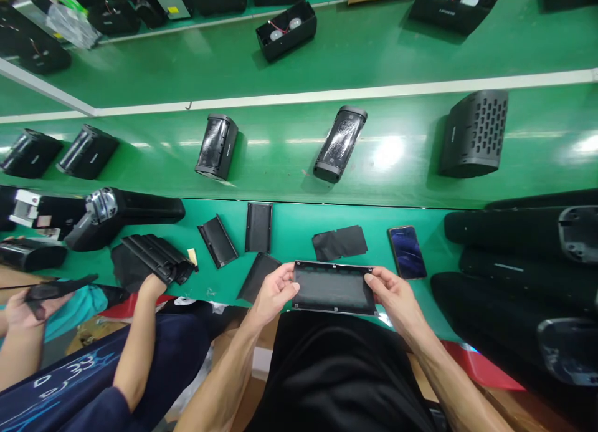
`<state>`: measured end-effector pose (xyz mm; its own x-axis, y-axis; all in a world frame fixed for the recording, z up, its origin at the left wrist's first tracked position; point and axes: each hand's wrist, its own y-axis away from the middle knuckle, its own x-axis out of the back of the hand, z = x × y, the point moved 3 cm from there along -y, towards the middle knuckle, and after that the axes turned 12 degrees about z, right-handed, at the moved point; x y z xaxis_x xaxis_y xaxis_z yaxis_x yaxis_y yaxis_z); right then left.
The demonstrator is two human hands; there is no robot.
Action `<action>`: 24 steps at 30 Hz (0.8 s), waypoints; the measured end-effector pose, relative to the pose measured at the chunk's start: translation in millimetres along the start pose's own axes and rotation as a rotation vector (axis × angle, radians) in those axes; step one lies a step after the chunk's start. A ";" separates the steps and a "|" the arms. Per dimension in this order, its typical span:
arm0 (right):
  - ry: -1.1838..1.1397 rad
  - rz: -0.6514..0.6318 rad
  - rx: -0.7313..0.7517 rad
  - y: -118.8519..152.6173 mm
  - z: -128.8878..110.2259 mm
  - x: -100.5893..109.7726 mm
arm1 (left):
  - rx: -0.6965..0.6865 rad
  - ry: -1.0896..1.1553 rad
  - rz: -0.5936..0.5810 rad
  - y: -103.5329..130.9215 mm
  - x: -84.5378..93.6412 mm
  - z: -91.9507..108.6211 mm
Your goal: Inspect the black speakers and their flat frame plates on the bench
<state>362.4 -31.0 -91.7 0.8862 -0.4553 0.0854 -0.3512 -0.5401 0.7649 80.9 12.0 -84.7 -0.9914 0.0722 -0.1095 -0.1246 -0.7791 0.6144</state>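
Note:
A black rectangular speaker grille panel (334,287) is held level above the table's near edge, between both my hands. My left hand (275,290) pinches its left end, thumb on top. My right hand (392,292) grips its right end, the thumb pressed on the upper corner. Small fastening points line the panel's long edges. Just beyond it lies a thin black mesh sheet (340,242). Left of that are two black curved panels, one upright (258,227) and one slanted (218,240). Another dark sheet (258,277) lies partly behind my left hand.
A phone (407,252) rests right of the panel. Large black speaker housings (509,232) crowd the right side. Several speakers, one a perforated unit (476,134), stand on the green conveyor (275,151). At left, a co-worker's hand (153,287) touches stacked black panels (156,256).

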 end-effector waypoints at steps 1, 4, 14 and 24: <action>-0.002 0.008 -0.004 -0.4 0.1 -0.6 | 0.003 -0.005 0.003 0.0 -0.3 0.3; -0.006 0.012 -0.012 -0.9 0.6 -1.8 | 0.006 -0.011 0.000 -0.1 -1.4 1.2; -0.036 0.022 -0.031 -1.1 0.4 0.8 | -0.002 -0.008 -0.013 -3.9 3.1 -11.6; -0.042 0.003 -0.010 -2.1 1.0 0.6 | -0.016 0.069 -0.109 -4.4 -1.6 -8.1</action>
<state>363.4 -30.9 -93.9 0.8719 -0.4858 0.0610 -0.3504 -0.5320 0.7709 83.4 10.3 -93.6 -0.9666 0.1143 -0.2293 -0.2305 -0.7785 0.5838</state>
